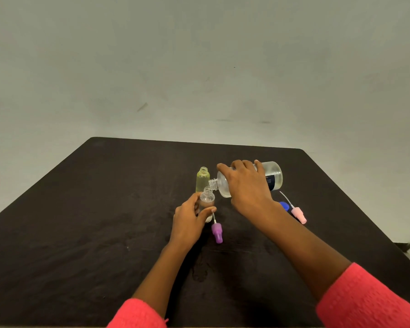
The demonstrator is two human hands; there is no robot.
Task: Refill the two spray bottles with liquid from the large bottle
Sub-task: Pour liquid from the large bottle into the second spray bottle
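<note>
While right hand (pixel 246 188) is gripping the tilted large bottle (pixel 275 174) | its neck is hanging just over the clear spray bottle (pixel 207 198) | left hand (pixel 188 221) is clasping that bottle

A single wide-angle camera, worn on the person's head, looks forward and down across a dark table (pixel 100 209) from its near edge toward its far one. Both forearms, in pink sleeves (pixel 369 297), enter from the bottom of the frame. The left hand (pixel 189 218) and right hand (pixel 246 188) work at arm's reach from the lens, just right of centre. The table's far edge crosses mid-frame, its left and right edges splaying toward the near corners. A plain grey wall (pixel 199 67) fills the upper half.
</note>
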